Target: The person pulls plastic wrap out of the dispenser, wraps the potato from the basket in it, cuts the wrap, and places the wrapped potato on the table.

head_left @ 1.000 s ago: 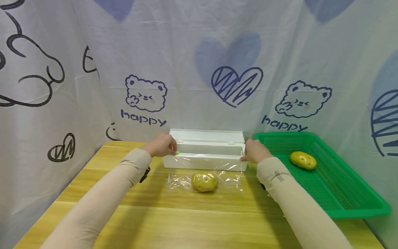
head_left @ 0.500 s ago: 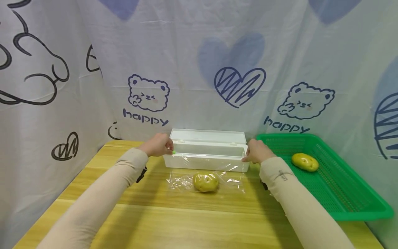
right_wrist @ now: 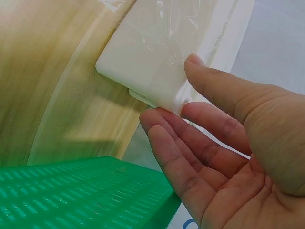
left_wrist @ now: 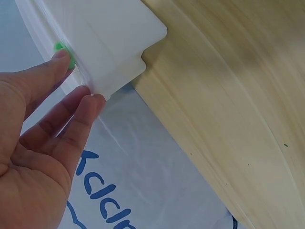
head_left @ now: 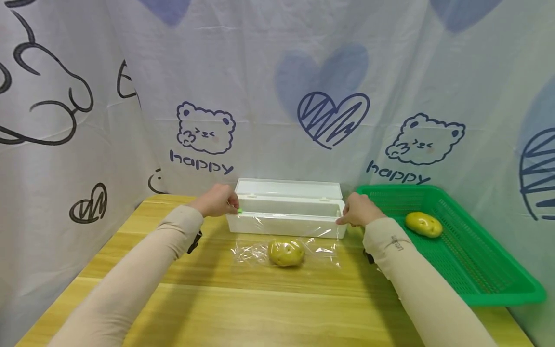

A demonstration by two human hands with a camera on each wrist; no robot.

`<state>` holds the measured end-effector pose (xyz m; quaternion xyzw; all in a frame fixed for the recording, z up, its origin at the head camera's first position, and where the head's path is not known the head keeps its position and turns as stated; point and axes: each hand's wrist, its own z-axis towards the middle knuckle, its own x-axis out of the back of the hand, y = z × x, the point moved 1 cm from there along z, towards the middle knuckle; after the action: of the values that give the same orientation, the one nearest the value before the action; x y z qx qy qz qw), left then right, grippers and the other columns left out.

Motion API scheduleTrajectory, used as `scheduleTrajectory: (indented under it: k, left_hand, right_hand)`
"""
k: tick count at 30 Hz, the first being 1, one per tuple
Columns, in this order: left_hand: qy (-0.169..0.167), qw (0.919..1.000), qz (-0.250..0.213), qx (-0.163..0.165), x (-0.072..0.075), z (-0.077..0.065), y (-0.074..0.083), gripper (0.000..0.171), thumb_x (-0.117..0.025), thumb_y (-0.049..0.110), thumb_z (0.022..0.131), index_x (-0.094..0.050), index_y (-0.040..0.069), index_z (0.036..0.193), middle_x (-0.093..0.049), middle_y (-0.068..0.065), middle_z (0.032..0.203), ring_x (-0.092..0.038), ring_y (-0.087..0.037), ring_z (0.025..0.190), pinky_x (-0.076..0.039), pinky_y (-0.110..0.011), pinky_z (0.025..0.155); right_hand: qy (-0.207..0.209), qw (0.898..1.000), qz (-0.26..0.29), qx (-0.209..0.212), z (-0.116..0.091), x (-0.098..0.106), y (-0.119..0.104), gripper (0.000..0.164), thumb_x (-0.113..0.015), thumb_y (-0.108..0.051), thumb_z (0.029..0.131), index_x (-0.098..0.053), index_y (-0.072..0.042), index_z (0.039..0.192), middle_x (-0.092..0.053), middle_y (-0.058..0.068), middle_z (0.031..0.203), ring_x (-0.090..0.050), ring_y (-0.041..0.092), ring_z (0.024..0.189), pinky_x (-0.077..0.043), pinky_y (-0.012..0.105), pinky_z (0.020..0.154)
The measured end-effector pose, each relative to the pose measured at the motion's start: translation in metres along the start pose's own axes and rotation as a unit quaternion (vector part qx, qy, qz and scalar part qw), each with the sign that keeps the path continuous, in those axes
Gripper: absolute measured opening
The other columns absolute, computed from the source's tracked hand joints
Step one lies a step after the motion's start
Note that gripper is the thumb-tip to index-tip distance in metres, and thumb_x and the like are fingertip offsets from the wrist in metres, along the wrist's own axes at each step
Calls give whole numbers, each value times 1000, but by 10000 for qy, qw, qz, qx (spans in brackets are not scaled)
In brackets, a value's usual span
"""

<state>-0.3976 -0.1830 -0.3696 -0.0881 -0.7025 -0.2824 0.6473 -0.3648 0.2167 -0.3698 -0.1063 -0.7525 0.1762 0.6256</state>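
Note:
A long white cling film dispenser box [head_left: 277, 225] stands at the back of the table, its lid [head_left: 288, 187] tilted back. Clear cling film [head_left: 250, 254] hangs over its front onto the table and lies over a potato [head_left: 286, 253]. My left hand [head_left: 215, 200] pinches a small green slide cutter [left_wrist: 66, 53] near the box's left end, thumb on the cutter and fingertips by the box's end. My right hand [head_left: 359, 210] holds the right end of the box, thumb at the top front edge over the film and fingers around the end.
A green perforated basket [head_left: 518, 298] stands on the right, close to my right forearm, with a second potato [head_left: 423, 224] in it. A patterned white curtain [head_left: 269, 159] hangs directly behind the box. The wooden table [head_left: 243, 313] extends towards me.
My left hand has moved slightly left along the box with the green slide cutter. The right hand keeps its hold. Box, film and potatoes stay put; the camera view shifts slightly.

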Motion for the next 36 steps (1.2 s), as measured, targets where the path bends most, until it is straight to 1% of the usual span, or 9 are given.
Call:
scheduleTrajectory:
  k: [4, 9, 14, 18, 21, 26, 29, 32, 36]
  left_hand:
    - [21, 9999, -138, 7, 1, -2, -1, 5, -80, 8, 94, -82, 4, 95, -80, -8, 93, -72, -21, 88, -64, -39, 88]
    - [163, 9998, -104, -99, 3, -6, -2, 4, -81, 4, 92, -82, 1, 92, -79, -9, 89, -69, -20, 82, -64, -38, 83]
    - [164, 9997, -108, -126, 3, -7, -5, 3, -79, 1, 92, -82, 2, 91, -79, -9, 89, -69, -20, 83, -64, -37, 84]
    - [126, 9996, -239, 46, 4, -8, -11, 5, -78, -1, 92, -81, 3, 90, -80, -9, 91, -73, -22, 87, -65, -38, 84]
    - [59, 9991, -355, 211, 3, -9, -13, 6, -78, 0, 93, -81, 4, 91, -80, -8, 93, -72, -22, 89, -64, -37, 84]
    - [-20, 9988, -391, 298, 5, -9, -13, 4, -78, 2, 94, -81, 5, 93, -80, -7, 94, -70, -21, 87, -64, -37, 85]
    - [-67, 9984, -445, 349, 5, -10, -13, 4, -77, 4, 95, -81, 5, 97, -80, -7, 96, -71, -21, 89, -64, -38, 87]
    - [-46, 9982, -468, 383, 5, -13, -13, 8, -77, 5, 96, -81, 4, 102, -80, -8, 99, -72, -22, 92, -64, -40, 90]
    - [65, 9986, -414, 334, 7, -15, -13, 16, -77, 8, 97, -80, 1, 110, -80, -12, 103, -72, -25, 95, -64, -42, 91]
  right_hand:
    - [25, 10000, -21, -13, 0, -1, -1, 41, -87, -18, 91, -59, -10, 62, -51, -3, 55, -49, 13, 55, -40, 24, 56]
    - [48, 10000, -25, 37, -3, -1, -4, 37, -86, -18, 92, -63, -7, 65, -50, -3, 55, -48, 13, 55, -39, 25, 57]
    - [80, 9999, -106, -38, -6, 1, -4, 37, -85, -17, 93, -63, -6, 66, -52, -1, 56, -49, 14, 57, -39, 26, 57]
    - [55, 9999, -118, -21, -5, 1, -4, 37, -85, -18, 93, -62, -8, 65, -54, -1, 57, -50, 14, 57, -40, 26, 58]
    - [3, 10000, -73, -55, -4, 1, -3, 37, -85, -18, 92, -62, -9, 65, -55, -1, 58, -50, 13, 57, -41, 25, 58]
    - [-89, 9999, -71, -47, -5, 3, -1, 35, -83, -19, 95, -65, -7, 67, -56, 1, 59, -49, 13, 57, -41, 25, 57]
    - [-87, 9999, -126, -17, -6, 4, -1, 36, -82, -21, 96, -66, -9, 66, -58, 2, 59, -48, 13, 56, -41, 25, 58]
    - [-85, 9998, -162, 36, -7, 5, 0, 42, -80, -23, 97, -61, -10, 62, -56, 1, 57, -45, 12, 54, -40, 26, 59]
    - [-82, 9999, -136, 57, -9, 8, 1, 52, -78, -23, 99, -51, -14, 56, -50, -2, 53, -41, 11, 51, -40, 26, 60]
